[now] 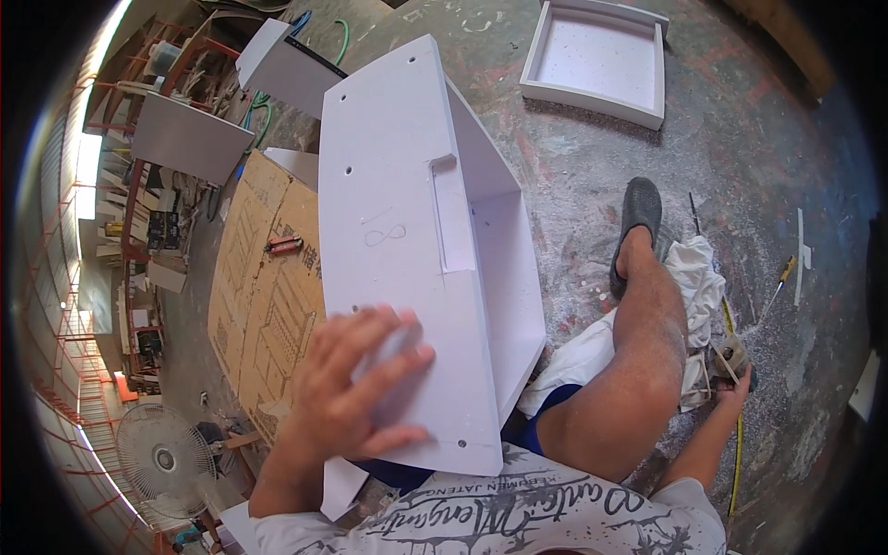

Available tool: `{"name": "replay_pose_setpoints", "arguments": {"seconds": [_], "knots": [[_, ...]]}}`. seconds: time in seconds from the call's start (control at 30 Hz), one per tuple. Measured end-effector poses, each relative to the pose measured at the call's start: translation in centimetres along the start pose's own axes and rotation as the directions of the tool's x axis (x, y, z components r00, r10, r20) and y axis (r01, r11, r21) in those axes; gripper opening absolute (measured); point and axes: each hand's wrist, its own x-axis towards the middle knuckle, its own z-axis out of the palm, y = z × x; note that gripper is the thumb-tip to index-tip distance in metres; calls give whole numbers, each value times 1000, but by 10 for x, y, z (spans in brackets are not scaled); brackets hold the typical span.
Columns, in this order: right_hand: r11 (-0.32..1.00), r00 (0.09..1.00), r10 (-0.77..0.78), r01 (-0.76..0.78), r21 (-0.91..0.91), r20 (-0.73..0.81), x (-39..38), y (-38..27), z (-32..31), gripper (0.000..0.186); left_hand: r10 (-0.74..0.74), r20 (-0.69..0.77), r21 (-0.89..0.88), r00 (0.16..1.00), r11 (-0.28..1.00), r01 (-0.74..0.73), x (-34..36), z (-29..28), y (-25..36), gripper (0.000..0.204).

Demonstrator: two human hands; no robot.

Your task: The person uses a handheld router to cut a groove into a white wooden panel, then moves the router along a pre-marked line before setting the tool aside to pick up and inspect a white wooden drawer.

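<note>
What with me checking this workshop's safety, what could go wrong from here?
The left hand is spread over the white cabinet; a hard push might tip or shift it. The yellow-handled screwdriver lying on the floor could be stepped on. White dust scattered there may make the dark shoe slide.

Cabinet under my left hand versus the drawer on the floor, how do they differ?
The cabinet looks larger and deeper; the drawer is smaller and shallow. The cabinet's opening faces right; the drawer's faces up. The left hand is over the cabinet; neither hand is at the drawer. Both are whitish with an open side.
</note>
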Motion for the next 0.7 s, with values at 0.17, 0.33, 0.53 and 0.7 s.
{"name": "replay_pose_setpoints", "arguments": {"seconds": [0.17,0.33,0.53,0.7], "knots": [[930,868,-353,284,-232,-350,-62,-5,14,69,-50,90,-158,995,985,64,-38,14,43,84],[668,600,-744,670,-323,-293,-103,-19,35,63,69,-57,186,996,981,-57,-40,41,41,44],[538,520,-842,828,-158,-143,-202,-14,109,50,92,-64,113,994,990,-84,-28,25,21,49],[417,432,-902,870,-262,1,-199,-14,100,47,43,-42,21,998,999,-43,-41,30,1,46]]}}
